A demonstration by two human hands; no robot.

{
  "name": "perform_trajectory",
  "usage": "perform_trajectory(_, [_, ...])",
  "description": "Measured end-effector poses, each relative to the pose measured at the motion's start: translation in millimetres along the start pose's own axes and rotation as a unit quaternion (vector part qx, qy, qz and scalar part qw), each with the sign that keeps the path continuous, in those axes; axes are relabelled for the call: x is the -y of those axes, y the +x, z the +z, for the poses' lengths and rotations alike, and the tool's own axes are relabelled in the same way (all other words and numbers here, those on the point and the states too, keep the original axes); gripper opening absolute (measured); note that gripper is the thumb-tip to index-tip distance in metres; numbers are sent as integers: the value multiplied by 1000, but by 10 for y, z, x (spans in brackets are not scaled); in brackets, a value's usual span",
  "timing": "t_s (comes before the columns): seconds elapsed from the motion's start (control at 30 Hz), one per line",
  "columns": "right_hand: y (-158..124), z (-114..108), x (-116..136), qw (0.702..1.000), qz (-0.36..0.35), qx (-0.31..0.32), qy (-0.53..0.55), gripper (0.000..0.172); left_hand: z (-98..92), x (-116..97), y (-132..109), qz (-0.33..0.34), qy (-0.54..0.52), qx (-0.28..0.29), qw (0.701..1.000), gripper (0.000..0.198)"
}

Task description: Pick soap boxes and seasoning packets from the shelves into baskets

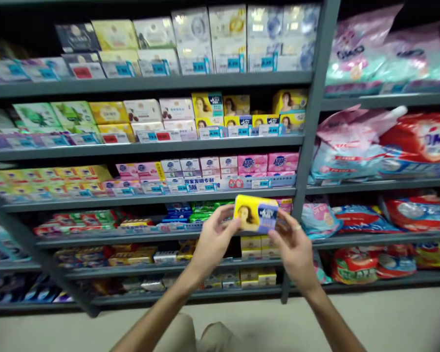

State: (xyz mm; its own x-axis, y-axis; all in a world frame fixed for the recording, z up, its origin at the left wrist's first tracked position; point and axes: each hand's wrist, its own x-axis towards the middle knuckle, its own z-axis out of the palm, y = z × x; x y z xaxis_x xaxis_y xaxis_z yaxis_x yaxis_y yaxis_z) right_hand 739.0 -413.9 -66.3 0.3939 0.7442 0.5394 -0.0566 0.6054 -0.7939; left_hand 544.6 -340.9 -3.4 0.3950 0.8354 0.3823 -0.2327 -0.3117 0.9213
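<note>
A small yellow and purple soap box (255, 213) with a portrait on its front is held up in front of the shelves, slightly tilted. My left hand (217, 237) grips its left end between thumb and fingers. At the right end, my right hand (293, 247) holds it the same way, with a ring on one finger. Similar yellow soap boxes (290, 101) stand on a higher shelf, beside a gap in their row.
Grey shelves (150, 145) hold rows of boxed soaps with price tags. Pink soap boxes (252, 164) sit just above my hands. To the right, past an upright post (313, 132), are bags of detergent (418, 142). Pale floor (381, 318) lies below.
</note>
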Motion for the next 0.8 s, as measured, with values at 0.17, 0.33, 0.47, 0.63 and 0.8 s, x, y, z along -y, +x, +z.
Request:
perform_trajectory(0.17, [1109, 152, 699, 982, -181, 9, -43, 58, 105, -723, 724, 160, 9, 29, 987, 62])
perform_trajectory(0.33, [1547, 265, 1013, 977, -202, 39, -55, 67, 124, -1015, 1069, 206, 9, 1, 979, 71])
perform_trajectory(0.47, [1563, 239, 1101, 981, -180, 52, -55, 71, 163, -1031, 1091, 224, 24, -18, 974, 64])
perform_trajectory(0.63, [1519, 62, 1087, 988, -128, 20, -89, 64, 273, -875, 1009, 208, 60, -13, 976, 51])
perform_trajectory(0.8, [1533, 36, 1025, 988, -130, 20, -86, 59, 334, -802, 1018, 209, 81, -51, 973, 35])
